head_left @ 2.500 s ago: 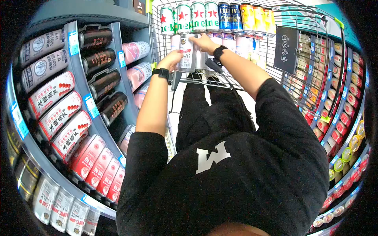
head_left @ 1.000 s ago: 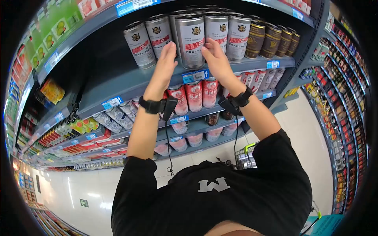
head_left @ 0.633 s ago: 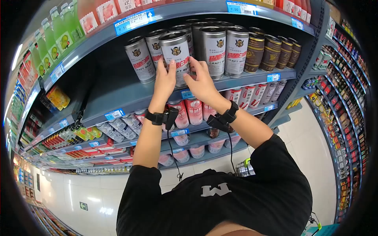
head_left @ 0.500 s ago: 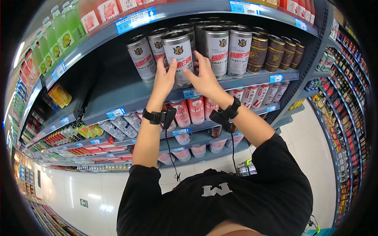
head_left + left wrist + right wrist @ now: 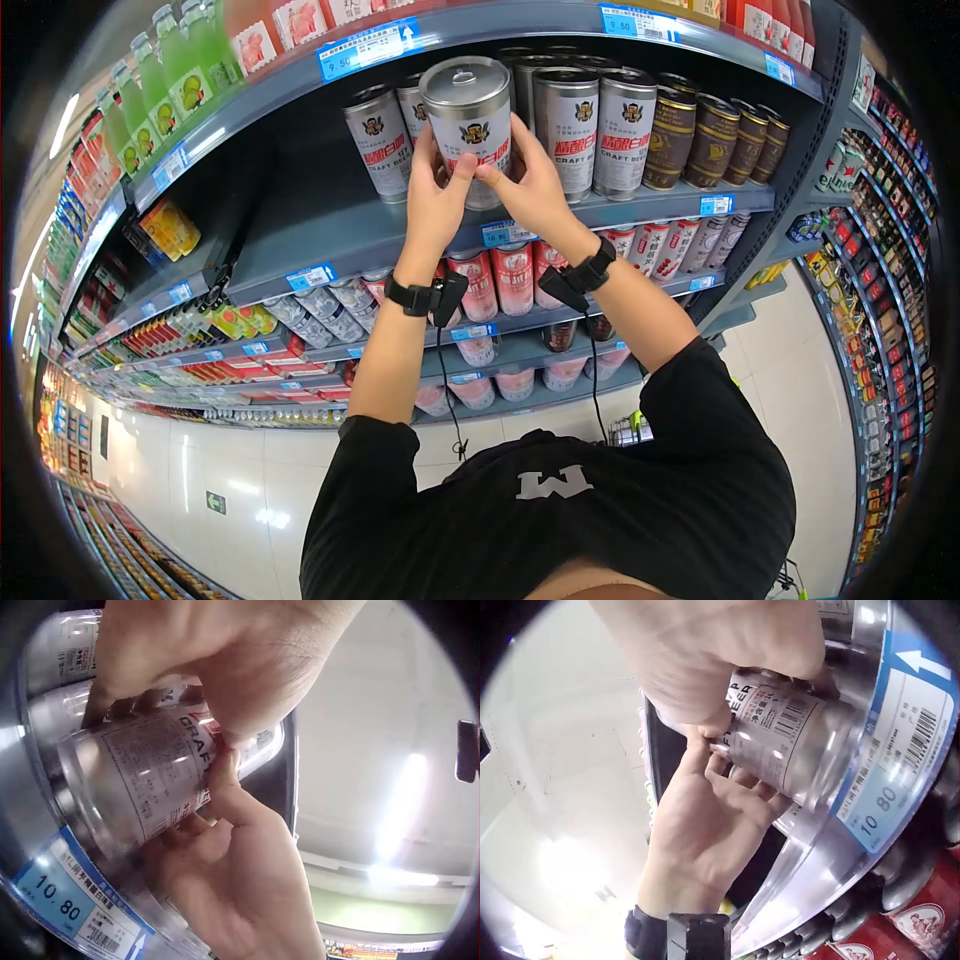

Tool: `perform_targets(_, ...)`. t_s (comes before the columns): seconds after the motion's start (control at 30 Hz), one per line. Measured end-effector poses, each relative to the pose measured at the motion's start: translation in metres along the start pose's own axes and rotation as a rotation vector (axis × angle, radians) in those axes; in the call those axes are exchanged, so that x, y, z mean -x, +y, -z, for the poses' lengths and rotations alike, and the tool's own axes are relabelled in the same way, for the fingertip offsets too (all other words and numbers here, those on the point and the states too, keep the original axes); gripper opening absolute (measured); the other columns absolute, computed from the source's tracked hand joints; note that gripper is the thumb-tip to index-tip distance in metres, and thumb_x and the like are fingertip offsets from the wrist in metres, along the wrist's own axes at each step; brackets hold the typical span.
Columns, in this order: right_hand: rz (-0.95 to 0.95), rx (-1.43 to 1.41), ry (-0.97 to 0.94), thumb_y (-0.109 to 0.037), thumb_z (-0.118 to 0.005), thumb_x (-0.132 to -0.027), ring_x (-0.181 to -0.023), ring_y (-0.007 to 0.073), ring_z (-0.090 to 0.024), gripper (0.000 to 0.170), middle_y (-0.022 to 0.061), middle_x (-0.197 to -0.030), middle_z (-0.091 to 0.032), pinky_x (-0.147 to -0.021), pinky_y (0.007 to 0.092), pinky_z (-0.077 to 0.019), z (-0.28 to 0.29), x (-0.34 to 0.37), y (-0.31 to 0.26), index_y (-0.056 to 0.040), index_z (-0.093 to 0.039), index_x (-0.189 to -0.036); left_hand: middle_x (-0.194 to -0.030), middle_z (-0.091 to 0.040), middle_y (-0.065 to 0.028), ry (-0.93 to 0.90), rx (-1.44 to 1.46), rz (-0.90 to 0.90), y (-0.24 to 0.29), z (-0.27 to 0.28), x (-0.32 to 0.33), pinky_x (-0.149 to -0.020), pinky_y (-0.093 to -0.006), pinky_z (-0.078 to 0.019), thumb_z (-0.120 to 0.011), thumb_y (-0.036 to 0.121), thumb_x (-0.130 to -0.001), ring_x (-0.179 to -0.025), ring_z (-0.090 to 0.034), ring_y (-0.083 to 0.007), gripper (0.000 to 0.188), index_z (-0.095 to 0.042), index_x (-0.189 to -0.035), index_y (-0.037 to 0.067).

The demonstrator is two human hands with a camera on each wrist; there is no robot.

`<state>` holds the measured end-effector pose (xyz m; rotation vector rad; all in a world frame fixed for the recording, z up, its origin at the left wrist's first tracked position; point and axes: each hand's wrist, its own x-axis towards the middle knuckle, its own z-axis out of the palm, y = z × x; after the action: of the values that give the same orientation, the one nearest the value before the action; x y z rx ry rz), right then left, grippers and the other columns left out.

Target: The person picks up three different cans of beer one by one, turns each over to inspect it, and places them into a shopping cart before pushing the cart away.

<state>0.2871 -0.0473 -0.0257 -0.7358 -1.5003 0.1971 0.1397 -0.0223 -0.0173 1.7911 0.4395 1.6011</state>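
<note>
Both hands grip a large silver beer can [image 5: 467, 95] with a white label and red lettering, one from each side. My left hand [image 5: 436, 205] curls round its left side and my right hand [image 5: 535, 192] round its right, thumbs meeting at the front. The can's top tilts toward the head camera, its ring pull showing. Its printed side [image 5: 157, 769] shows between the hands in the left wrist view. In the right wrist view, its barcode side [image 5: 787, 724] lies close to the shelf's price strip. Matching cans [image 5: 568, 135] stand behind and beside it.
Dark brown cans [image 5: 715, 145] stand to the right on the same shelf [image 5: 310, 235]. An upper shelf edge [image 5: 500, 40] with price tags runs above the hands. Red-and-pink cans [image 5: 513, 278] fill the shelf below. Green bottles [image 5: 175, 75] stand upper left.
Earlier, both hands held a similar can at a shopping cart. At the shelf, they then came together round a front can, which now sits higher in view, its lid tipped toward me.
</note>
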Motion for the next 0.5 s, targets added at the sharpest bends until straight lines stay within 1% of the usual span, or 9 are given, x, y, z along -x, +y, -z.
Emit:
perform_targets(0.07, 0.044, -0.092, 0.000, -0.022, -0.077, -0.079, -0.124, 0.0306, -0.050, 0.081, 0.0207, -0.132, -0.050, -0.103, 0.0384, -0.0403, 0.004, 0.002, -0.022, 0.0041, -0.034, -0.142, -0.136, -0.049, -0.0180, -0.019, 0.058, -0.105, 0.026, 0.000, 0.006, -0.104, -0.0364, -0.0394, -0.071, 0.025, -0.088, -0.124, -0.050, -0.0256, 0.078, -0.026, -0.147, -0.001)
perform_targets(0.13, 0.163, -0.134, 0.007, -0.022, -0.080, -0.077, -0.123, 0.0274, -0.050, 0.083, 0.0168, -0.132, -0.049, -0.103, 0.0377, -0.0396, 0.011, 0.005, -0.049, 0.0021, -0.036, -0.143, -0.134, -0.050, -0.0172, -0.017, 0.088, -0.129, 0.043, 0.000, 0.014, -0.105, -0.0377, -0.0388, -0.075, 0.027, -0.085, -0.125, -0.049, -0.0259, 0.081, -0.029, -0.146, -0.001)
perform_targets(0.2, 0.128, -0.138, -0.038, -0.026, -0.082, -0.075, -0.124, 0.0259, -0.049, 0.089, 0.0148, -0.132, -0.047, -0.105, 0.0388, -0.0380, 0.020, 0.012, -0.062, -0.0006, -0.033, -0.145, -0.134, -0.051, -0.0165, -0.032, 0.102, -0.195, 0.061, 0.000, 0.025, -0.105, -0.0374, -0.0390, -0.079, 0.030, -0.080, -0.125, -0.049, -0.0249, 0.086, -0.031, -0.144, 0.000)
perform_targets(0.23, 0.164, -0.155, -0.048, -0.029, -0.083, -0.074, -0.124, 0.0262, -0.048, 0.093, 0.0139, -0.131, -0.046, -0.105, 0.0393, -0.0375, 0.023, 0.015, -0.073, -0.0017, -0.031, -0.146, -0.132, -0.052, -0.0158, -0.023, 0.080, -0.172, 0.067, 0.000, 0.032, -0.102, -0.0362, -0.0410, -0.081, 0.037, -0.077, -0.123, -0.051, -0.0236, 0.089, -0.034, -0.142, -0.001)
perform_targets(0.27, 0.201, -0.172, -0.059, -0.032, -0.084, -0.073, -0.124, 0.0266, -0.048, 0.097, 0.0131, -0.130, -0.046, -0.105, 0.0397, -0.0369, 0.026, 0.020, -0.081, -0.0028, -0.029, -0.147, -0.132, -0.052, -0.0158, -0.021, 0.084, -0.163, 0.074, -0.002, 0.040, -0.102, -0.0362, -0.0410, -0.081, 0.037, -0.077, -0.123, -0.051, -0.0236, 0.089, -0.034, -0.142, -0.001)
perform_targets(0.33, 0.128, -0.221, -0.092, -0.034, -0.084, -0.072, -0.126, 0.0268, -0.045, 0.101, 0.0135, -0.129, -0.044, -0.107, 0.0399, -0.0336, 0.031, 0.038, -0.086, -0.0028, -0.026, -0.148, -0.127, -0.054, -0.0161, -0.009, 0.118, -0.021, 0.087, -0.009, 0.060, -0.099, -0.0354, -0.0432, -0.079, 0.043, -0.078, -0.117, -0.054, -0.0223, 0.089, -0.035, -0.140, -0.002)
perform_targets(0.4, -0.066, -0.244, -0.108, -0.032, -0.083, -0.073, -0.127, 0.0264, -0.042, 0.100, 0.0158, -0.130, -0.043, -0.108, 0.0390, -0.0305, 0.035, 0.061, -0.086, -0.0009, -0.025, -0.149, -0.111, -0.060, -0.0148, 0.049, 0.186, 0.098, 0.088, -0.022, 0.083, -0.090, -0.0330, -0.0474, -0.074, 0.047, -0.082, -0.103, -0.059, -0.0197, 0.081, -0.038, -0.134, -0.002)
perform_targets(0.47, -0.106, -0.157, -0.177, -0.027, -0.079, -0.077, -0.130, 0.0253, -0.040, 0.099, 0.0179, -0.137, -0.041, -0.109, 0.0384, -0.0297, 0.040, 0.083, -0.076, 0.0016, -0.018, -0.150, -0.106, -0.062, -0.0138, 0.013, 0.078, 0.205, 0.063, -0.019, 0.105, -0.083, -0.0312, -0.0497, -0.072, 0.043, -0.085, -0.096, -0.061, -0.0184, 0.071, -0.040, -0.131, -0.001)
perform_targets(0.5, -0.190, -0.265, -0.152, -0.023, -0.076, -0.080, -0.130, 0.0238, -0.040, 0.096, 0.0175, -0.140, -0.040, -0.109, 0.0374, -0.0304, 0.037, 0.095, -0.074, 0.0021, -0.017, -0.150, -0.105, -0.062, -0.0136, -0.013, 0.065, 0.259, 0.046, -0.018, 0.115, -0.081, -0.0308, -0.0500, -0.071, 0.040, -0.087, -0.094, -0.061, -0.0178, 0.067, -0.041, -0.131, 0.000)
